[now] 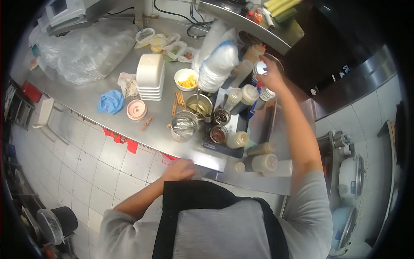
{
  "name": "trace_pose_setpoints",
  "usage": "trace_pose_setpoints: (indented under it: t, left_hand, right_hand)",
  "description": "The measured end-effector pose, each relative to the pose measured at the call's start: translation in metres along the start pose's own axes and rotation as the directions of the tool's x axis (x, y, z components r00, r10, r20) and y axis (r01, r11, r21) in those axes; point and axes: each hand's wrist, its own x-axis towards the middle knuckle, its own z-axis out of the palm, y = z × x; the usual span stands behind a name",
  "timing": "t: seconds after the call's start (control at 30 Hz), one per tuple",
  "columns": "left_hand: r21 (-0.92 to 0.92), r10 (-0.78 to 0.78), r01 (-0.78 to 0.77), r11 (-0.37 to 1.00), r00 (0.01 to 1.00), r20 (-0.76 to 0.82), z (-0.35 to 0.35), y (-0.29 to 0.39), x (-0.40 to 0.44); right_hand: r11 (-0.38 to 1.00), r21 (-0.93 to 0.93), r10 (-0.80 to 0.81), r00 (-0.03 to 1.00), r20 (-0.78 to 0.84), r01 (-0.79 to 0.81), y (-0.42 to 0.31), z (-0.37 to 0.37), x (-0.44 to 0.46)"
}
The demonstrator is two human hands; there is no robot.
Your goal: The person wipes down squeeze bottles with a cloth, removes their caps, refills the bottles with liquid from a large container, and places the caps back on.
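At the back right of the counter, my right hand (271,77) reaches out, its fingers closed on a white round cup-like item (261,68). Stacked white cups (268,93) stand just below that hand. My left hand (178,169) is by the counter's front edge, slightly blurred, its fingers mostly hidden. Nearest to it are a metal cup with a whisk-like metal piece (184,125) and a black tray (235,152). Jars of dark sauce (218,134) and capped squeeze bottles (249,94) stand in the tray.
A white bowl of yellow pieces (186,80), stacked white containers (150,77), a metal pot (199,106) and a pink round dish (136,110) stand on the steel counter (86,93). Large plastic bags (86,52) lie behind. More bottles (264,163) stand at front right, under an overhead shelf (241,17).
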Motion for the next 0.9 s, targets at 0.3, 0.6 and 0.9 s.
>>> trace_pose_setpoints:
  t: [0.3,0.6,0.9]
  left_hand:
    - [0.154,-0.325,0.372,0.915,0.909,-0.262,-0.063,-0.006,-0.042]
    - [0.045,0.116,-0.107,0.993,0.941,-0.319,-0.071,0.001,0.051]
    - [-0.294,0.197,-0.285,0.912,0.935,-0.294,-0.050,0.115,0.208]
  right_hand:
    - [0.886,-0.402,0.286,0.955,0.079,-0.232,0.002,0.058,0.052]
    - [0.977,-0.149,0.116,0.966,-0.230,-0.153,0.006,-0.035,0.008]
    - [0.987,0.158,0.100,0.927,-0.361,-0.045,-0.157,-0.165,-0.177]
